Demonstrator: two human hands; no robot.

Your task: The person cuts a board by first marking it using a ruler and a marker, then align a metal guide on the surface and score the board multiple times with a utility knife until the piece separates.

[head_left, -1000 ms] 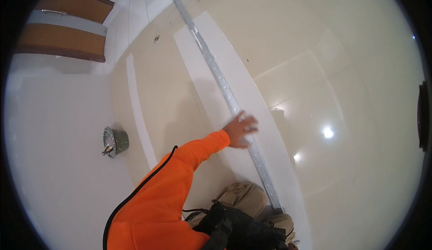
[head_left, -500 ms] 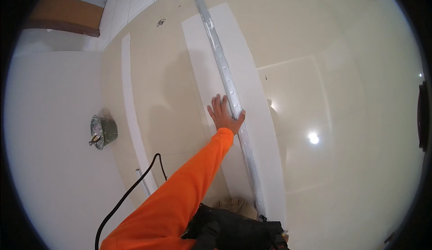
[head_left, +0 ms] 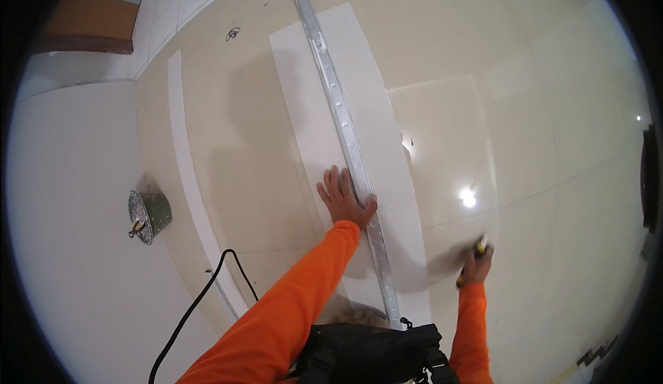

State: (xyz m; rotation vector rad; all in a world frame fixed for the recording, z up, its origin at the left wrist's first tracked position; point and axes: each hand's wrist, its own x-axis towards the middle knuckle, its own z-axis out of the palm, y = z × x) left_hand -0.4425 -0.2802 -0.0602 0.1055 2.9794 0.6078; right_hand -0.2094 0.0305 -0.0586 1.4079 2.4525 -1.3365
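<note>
The right hand is now appearing in the view, where half a second ago it was not showing. It is gripping a blurred yellow-and-black hand tool, whose exact kind one cannot tell, over the cream tiled floor. The left hand is staying on the dimpled metal channel, its fingers spreading wide on one side and its thumb crossing over. The channel is lying lengthwise on the white board. Probably, one hand is now steadying while the other is bringing the tool.
</note>
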